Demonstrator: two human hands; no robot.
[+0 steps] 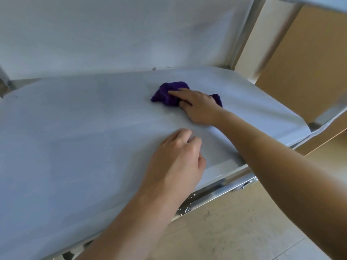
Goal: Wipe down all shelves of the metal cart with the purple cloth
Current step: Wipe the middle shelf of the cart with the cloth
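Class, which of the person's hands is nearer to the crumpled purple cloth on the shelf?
Right. The right hand rests on the crumpled purple cloth; the left hand lies apart from it, nearer the camera.

Soft, even daylight, bright with no hard edges; under the right hand gripping the purple cloth only a faint shadow lies on the shelf; nearer than the grip, the cart's front rim throws small glints; up and right of the grip, the upright post smears with motion blur; straight edges bow toward the borders.
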